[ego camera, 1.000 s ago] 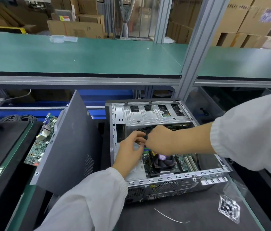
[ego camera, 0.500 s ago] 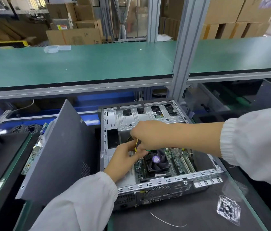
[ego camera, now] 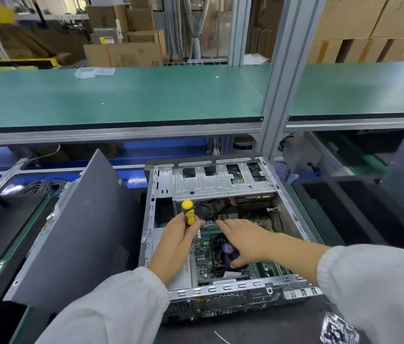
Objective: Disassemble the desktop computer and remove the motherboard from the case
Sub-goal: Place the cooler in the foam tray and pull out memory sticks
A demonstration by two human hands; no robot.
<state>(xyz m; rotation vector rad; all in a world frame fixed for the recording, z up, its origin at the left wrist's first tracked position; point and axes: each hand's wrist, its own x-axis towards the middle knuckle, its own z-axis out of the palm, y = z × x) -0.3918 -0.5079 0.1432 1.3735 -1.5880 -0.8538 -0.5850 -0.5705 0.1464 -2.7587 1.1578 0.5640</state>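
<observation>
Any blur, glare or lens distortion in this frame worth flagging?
Head view: wide-angle bending bows the green shelf edge; the background boxes are smeared; the bag of screws glares; the left hand, screwdriver and motherboard stay fairly sharp.

Head-worn view, forward and down; close above open case (ego camera: 221,289)

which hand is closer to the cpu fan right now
Right. The right hand lies over the cpu fan, thumb at its near edge. The left hand is off to the fan's left, holding a yellow-handled screwdriver.
</observation>
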